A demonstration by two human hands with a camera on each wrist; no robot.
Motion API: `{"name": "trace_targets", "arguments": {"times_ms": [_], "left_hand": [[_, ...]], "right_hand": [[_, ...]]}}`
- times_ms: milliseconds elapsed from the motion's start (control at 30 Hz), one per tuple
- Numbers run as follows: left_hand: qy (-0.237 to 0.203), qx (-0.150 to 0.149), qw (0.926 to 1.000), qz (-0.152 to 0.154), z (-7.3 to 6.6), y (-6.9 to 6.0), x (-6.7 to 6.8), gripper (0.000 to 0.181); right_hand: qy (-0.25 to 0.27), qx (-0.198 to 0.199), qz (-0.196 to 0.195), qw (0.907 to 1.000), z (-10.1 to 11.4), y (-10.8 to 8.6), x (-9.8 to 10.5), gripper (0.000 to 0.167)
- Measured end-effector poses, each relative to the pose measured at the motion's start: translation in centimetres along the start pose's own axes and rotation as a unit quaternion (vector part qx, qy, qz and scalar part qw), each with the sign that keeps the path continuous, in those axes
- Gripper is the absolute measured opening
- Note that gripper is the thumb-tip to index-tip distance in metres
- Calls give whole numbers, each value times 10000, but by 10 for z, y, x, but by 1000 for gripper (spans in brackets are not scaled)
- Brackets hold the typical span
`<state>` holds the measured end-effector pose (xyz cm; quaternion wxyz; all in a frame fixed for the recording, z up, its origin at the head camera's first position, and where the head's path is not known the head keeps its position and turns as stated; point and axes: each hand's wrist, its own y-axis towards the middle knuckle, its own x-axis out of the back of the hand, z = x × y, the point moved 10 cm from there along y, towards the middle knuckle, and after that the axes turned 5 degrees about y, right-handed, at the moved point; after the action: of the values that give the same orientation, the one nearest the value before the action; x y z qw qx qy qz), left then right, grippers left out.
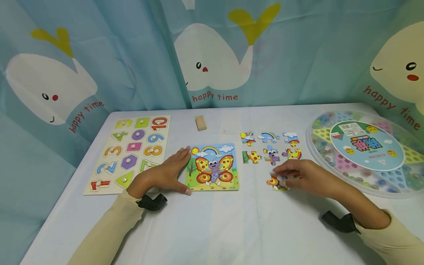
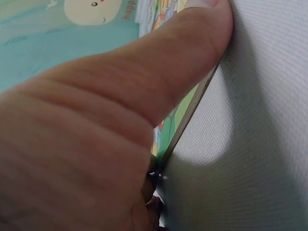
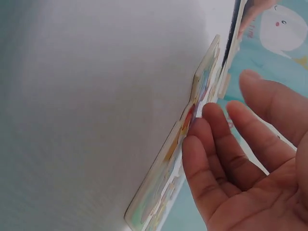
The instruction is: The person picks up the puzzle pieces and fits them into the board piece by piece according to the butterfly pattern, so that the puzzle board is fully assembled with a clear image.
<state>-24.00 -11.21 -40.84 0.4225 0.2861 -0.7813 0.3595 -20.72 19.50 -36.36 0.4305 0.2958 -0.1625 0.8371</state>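
The butterfly puzzle board [image 1: 214, 167] lies flat on the table with its picture complete. At its left side is my left hand [image 1: 167, 173], fingers spread toward the upper left corner and thumb by the lower left one. The left wrist view shows the thumb [image 2: 159, 62] along the board's edge. My right hand [image 1: 306, 178] is over the bottom row of loose puzzle pieces, covering part of them; one butterfly-wing piece [image 1: 273, 182] shows. In the right wrist view the fingers [image 3: 195, 159] are gently bent beside the pieces, the thumb [image 3: 269, 98] apart, nothing pinched.
Two rows of loose pieces lie above the right hand, one a purple butterfly-body piece [image 1: 271, 155]. A number-and-shape peg board [image 1: 110, 141] lies left, a small wooden block [image 1: 200, 123] behind, and a round game box [image 1: 367, 147] right. A whale-print curtain [image 1: 139, 55] closes off the back.
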Motion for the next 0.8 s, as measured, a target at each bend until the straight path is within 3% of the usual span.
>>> {"name": "trace_targets", "arguments": {"times_ms": [333,800], "left_hand": [[-33,-149,9999,-33,-2,-2,2,122],[-10,-138,9999,-6,-2,-2,2,121]], "right_hand": [[-380,54,-22,9993,3,5,-5,31],[-717,-458,81,9963,-4,11,-11,32]]}}
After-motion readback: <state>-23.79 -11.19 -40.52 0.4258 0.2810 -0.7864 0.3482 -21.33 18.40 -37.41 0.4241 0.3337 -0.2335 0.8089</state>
